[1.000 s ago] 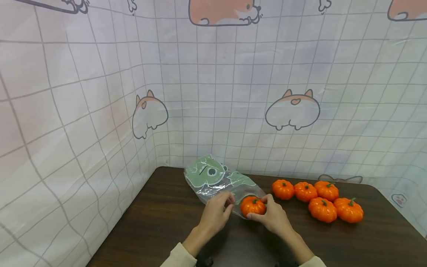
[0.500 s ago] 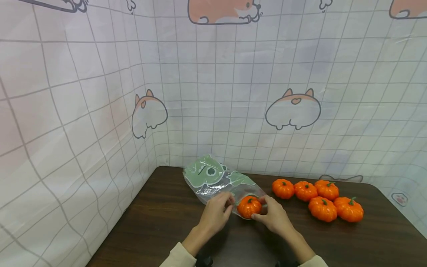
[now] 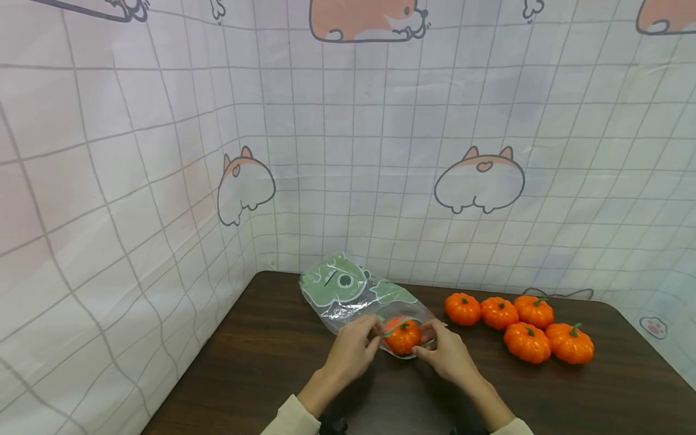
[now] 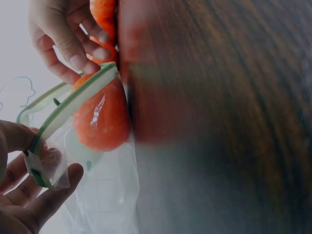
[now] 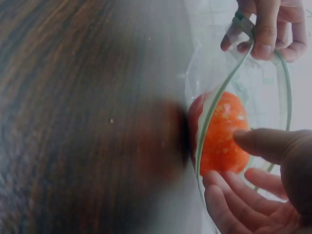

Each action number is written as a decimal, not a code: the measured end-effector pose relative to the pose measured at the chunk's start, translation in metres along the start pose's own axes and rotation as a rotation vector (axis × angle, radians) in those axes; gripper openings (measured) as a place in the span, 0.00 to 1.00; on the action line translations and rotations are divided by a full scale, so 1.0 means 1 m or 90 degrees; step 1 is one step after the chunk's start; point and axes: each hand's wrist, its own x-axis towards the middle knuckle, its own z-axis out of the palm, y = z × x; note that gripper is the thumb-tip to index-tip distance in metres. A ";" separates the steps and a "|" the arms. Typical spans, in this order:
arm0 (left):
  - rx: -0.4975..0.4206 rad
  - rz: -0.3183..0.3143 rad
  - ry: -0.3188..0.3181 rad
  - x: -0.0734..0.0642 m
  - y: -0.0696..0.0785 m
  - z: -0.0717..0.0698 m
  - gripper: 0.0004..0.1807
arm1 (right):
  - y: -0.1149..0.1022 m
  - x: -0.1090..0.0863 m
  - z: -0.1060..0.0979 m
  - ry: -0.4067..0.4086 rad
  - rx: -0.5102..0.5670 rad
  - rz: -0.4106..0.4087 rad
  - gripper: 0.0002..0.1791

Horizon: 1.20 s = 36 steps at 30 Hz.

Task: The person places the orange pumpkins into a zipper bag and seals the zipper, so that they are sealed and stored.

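Observation:
An orange toy pumpkin (image 3: 403,338) with a green stem sits inside the mouth of a clear zip bag (image 3: 348,305) printed with a green cartoon animal. My left hand (image 3: 353,347) pinches the bag's green-edged rim between thumb and fingers, and the mouth gapes, as the left wrist view shows. On the pumpkin's right side is my right hand (image 3: 447,353). In the right wrist view its thumb (image 5: 248,139) touches the pumpkin, while its fingers (image 5: 239,195) spread loosely beside the bag's rim. The pumpkin's far side shows through the plastic.
Several more orange toy pumpkins (image 3: 526,342) stand grouped on the dark wooden table (image 3: 261,362) to the right of the bag. A white gridded cloth (image 3: 380,181) with cartoon dogs hangs behind and along the left side.
The pumpkin has moved left, deeper into the bag's mouth, with my right hand following and its grip loosening. My left hand has stayed at the rim.

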 end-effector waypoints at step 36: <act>-0.007 0.003 -0.022 -0.001 -0.006 -0.003 0.11 | 0.010 0.005 -0.047 -0.073 0.051 -0.093 0.17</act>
